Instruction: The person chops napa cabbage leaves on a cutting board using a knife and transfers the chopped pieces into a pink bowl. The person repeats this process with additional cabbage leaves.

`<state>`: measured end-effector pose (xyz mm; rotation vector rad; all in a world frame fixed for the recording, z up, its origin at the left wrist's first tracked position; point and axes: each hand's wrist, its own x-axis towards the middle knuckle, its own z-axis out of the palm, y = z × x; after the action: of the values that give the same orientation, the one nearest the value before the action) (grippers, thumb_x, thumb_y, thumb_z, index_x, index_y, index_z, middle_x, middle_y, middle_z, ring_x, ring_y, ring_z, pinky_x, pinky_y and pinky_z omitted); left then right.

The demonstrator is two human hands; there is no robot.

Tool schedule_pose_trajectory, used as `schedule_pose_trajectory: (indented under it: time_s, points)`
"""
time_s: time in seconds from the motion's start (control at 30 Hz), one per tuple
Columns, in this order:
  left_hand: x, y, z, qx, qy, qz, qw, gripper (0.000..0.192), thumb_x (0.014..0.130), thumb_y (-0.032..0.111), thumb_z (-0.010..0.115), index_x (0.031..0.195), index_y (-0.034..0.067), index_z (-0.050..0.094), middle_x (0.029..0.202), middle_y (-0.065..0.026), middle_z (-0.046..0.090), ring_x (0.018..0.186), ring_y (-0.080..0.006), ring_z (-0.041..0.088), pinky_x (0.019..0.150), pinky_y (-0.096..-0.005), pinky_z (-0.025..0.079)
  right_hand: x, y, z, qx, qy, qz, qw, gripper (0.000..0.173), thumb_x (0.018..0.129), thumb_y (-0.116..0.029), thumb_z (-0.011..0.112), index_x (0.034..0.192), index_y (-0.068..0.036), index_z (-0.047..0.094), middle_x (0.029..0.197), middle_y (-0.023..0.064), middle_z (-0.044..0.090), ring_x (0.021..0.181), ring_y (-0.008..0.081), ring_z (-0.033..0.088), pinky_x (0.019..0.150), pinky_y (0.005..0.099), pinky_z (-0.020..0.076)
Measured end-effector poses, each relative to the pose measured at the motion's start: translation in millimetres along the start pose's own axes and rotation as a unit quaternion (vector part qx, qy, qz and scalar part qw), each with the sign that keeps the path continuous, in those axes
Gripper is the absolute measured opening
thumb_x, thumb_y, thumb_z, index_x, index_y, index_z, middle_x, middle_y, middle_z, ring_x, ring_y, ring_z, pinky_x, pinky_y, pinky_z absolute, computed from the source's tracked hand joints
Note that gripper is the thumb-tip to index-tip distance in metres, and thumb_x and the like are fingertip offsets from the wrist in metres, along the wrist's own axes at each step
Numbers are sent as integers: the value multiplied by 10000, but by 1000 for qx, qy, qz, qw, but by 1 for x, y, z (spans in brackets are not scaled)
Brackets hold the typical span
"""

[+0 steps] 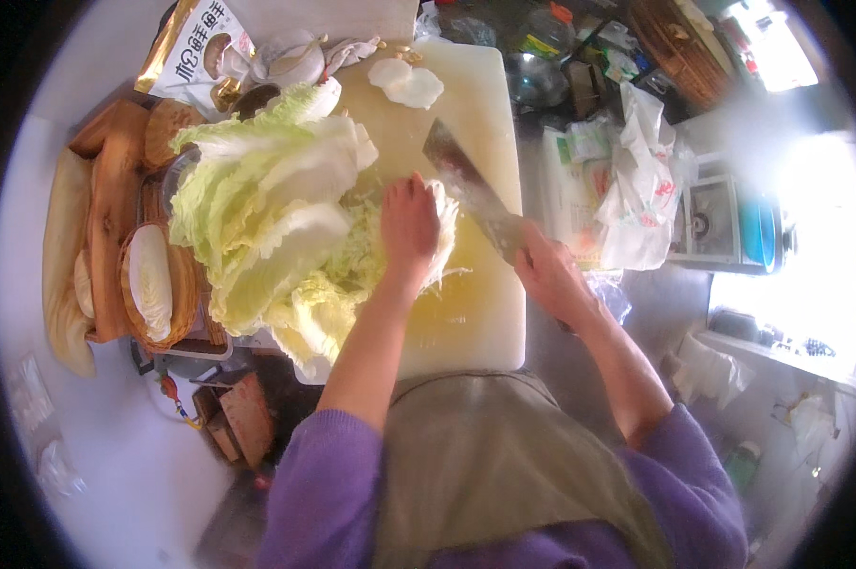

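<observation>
A thick pale cutting board [485,313] lies before me. My left hand [410,220] presses on shredded napa cabbage [443,231], its fingers bent together over the pile. My right hand [552,270] grips a cleaver [471,178] near its handle end; the broad blade points up and left, to the right of the shreds. Whether the blade touches the board I cannot tell. Large loose napa cabbage leaves [279,185] heap up left of my left hand, and more yellow-green leaves [318,309] lie close to my left forearm. Two white round slices [407,83] rest at the board's far end.
On the left, a wicker basket [192,284] holds a cabbage half [151,281] beside a wooden rack [111,220]. A printed food pouch [197,60] stands at the back left. White plastic bags [641,192] are on the right, near a blue container [757,231].
</observation>
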<state>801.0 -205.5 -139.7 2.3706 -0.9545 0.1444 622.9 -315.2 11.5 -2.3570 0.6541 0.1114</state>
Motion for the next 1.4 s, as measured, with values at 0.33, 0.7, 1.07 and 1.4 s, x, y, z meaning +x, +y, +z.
schedule_pose_trajectory:
  time_s: [0.33, 0.7, 1.07, 1.4]
  points:
    - [-1, -1, 1, -52, -16, -24, 998, 83, 944, 106, 589, 1004, 51, 603, 1023, -171, 588, 967, -382, 582, 828, -487, 493, 42, 28, 8, -51, -77, -23, 995, 381, 947, -65, 511, 1321, -56, 440, 813, 279, 652, 771, 487, 655, 699, 570, 518]
    - [1, 1, -2, -67, -12, -15, 998, 90, 934, 74, 583, 1016, 36, 581, 986, -172, 577, 942, -387, 580, 792, -500, 487, 36, 24, -4, -90, -65, -41, 993, 340, 936, -69, 520, 1265, -26, 449, 811, 260, 675, 781, 476, 676, 679, 562, 532]
    - [0, 0, -5, -63, 1, -5, 998, 104, 933, 79, 577, 1026, 35, 565, 999, -171, 566, 942, -392, 570, 802, -494, 483, 44, 22, 7, -76, -39, -53, 995, 262, 934, -72, 524, 1178, -25, 440, 762, 272, 655, 744, 478, 669, 668, 597, 503]
    - [2, 1, -3, -68, -2, -34, 997, 128, 922, 72, 558, 1044, 39, 538, 1015, -191, 569, 946, -410, 584, 791, -516, 496, 48, 16, 16, -77, -51, -53, 994, 275, 928, -66, 518, 1186, -10, 440, 714, 277, 638, 710, 507, 652, 666, 598, 518]
